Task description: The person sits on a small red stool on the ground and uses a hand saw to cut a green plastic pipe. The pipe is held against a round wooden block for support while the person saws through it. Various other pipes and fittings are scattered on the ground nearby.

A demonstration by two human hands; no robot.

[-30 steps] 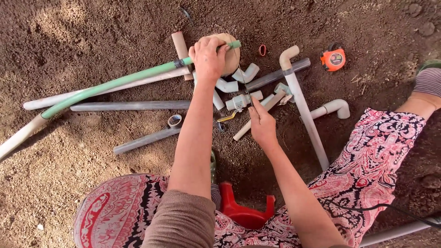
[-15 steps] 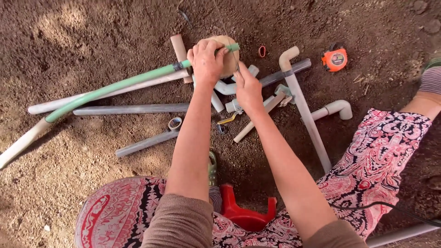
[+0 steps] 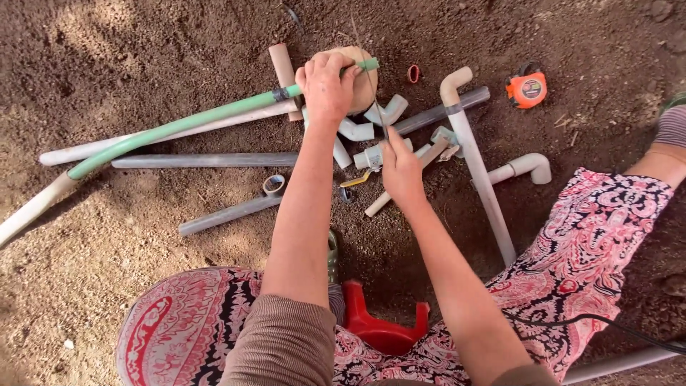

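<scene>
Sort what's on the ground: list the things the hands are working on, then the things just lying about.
In hand:
- left hand pressing the green pipe onto the round tan block
- right hand holding a thin blade

Lying about:
- orange tape measure
- grey pipe
- tape roll
- white elbow pipe
- red stool

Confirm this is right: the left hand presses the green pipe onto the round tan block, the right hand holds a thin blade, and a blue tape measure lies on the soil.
Wrong in one respect: the tape measure is orange, not blue, as the head view shows. The left hand does press the green pipe onto the round tan block, and the right hand holds a thin blade.
</scene>
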